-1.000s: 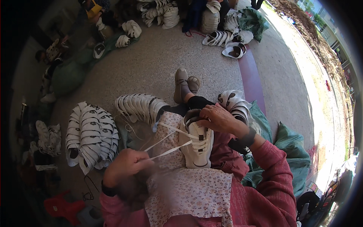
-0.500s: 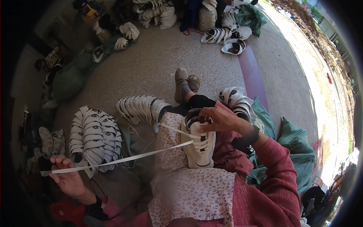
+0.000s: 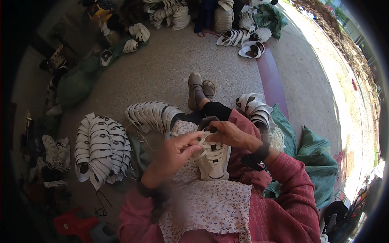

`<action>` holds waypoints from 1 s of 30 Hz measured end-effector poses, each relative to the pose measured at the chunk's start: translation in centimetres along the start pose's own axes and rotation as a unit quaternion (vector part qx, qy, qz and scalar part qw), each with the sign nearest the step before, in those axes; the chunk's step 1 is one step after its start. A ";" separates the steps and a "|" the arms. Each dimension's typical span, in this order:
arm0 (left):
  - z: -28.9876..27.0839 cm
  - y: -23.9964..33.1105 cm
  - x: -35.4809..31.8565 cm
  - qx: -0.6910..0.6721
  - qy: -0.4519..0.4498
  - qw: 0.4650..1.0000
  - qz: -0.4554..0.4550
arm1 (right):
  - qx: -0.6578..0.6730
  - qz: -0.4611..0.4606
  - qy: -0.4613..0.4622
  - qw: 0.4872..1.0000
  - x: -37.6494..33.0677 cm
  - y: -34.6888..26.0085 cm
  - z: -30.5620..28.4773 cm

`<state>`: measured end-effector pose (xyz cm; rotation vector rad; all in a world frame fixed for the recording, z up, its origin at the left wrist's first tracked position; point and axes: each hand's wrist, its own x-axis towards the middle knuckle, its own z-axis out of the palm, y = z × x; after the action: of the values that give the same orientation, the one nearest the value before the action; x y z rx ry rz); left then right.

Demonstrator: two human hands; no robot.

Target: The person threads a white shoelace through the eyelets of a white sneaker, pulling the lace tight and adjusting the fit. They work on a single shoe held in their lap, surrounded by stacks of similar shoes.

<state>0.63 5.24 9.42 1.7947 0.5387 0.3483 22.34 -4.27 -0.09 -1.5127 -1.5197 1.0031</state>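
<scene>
Shoe upper: a white shoe upper with a dark-edged lower rim and rows of white lace across its front is laid on the floral apron over the lap, toe end toward the body.
Lace: a flat white lace is seen running across the top of the shoe upper, between the two hands.
Left hand: the left hand, blurred, is placed just left of the shoe upper, its fingers pinched on the lace.
Right hand: the right hand is closed over the top edge of the shoe upper, gripping it; a dark wristband is worn.
Stacks: fanned stacks of white uppers are laid on the floor left of the shoe upper, another stack to its right.
Sacks: green sacks are found right of the shoe upper.
</scene>
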 end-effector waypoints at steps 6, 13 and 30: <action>3.1 -5.3 1.7 0.173 0.029 0.967 0.186 | 0.050 0.093 -0.032 0.994 0.2 -1.4 -1.2; 3.3 -6.0 0.5 0.287 0.040 0.942 0.173 | 0.037 0.114 -0.068 0.991 0.7 -1.8 -1.9; 4.9 -5.8 0.9 0.294 0.047 0.945 0.134 | 0.073 0.105 -0.051 0.991 0.6 -1.3 -1.4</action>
<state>2.79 3.02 2.39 2.4530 0.4965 0.4987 23.03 -3.58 1.68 -1.5592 -1.3432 1.3017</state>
